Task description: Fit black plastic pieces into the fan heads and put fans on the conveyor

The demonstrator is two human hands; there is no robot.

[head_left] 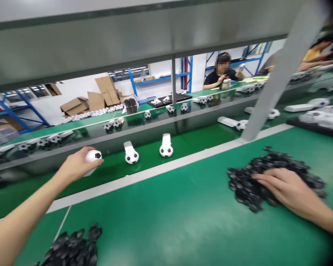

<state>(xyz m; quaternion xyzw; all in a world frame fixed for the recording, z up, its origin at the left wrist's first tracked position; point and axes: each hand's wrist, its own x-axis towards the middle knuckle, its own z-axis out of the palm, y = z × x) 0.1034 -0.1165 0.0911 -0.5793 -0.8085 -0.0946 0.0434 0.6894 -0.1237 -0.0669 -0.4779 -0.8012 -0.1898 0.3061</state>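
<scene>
My left hand [78, 163] reaches out over the green conveyor belt [194, 138] and grips a small black-and-white football piece [93, 156] with a white handle. Two more football pieces [131, 156] [166, 149] stand on the belt to its right, white handles pointing away. My right hand [287, 188] lies flat, fingers spread, on a heap of small black parts [262, 177] at the right of the green bench [166, 218]. A second heap of black parts [72, 247] lies at the bench's near left edge.
A grey slanted post [274, 81] rises from the bench edge at right. A grey shelf [127, 40] hangs overhead. Several football pieces ride a farther belt [155, 114]. A seated person [222, 75] works across the line. Cardboard boxes [100, 96] and blue racks stand behind.
</scene>
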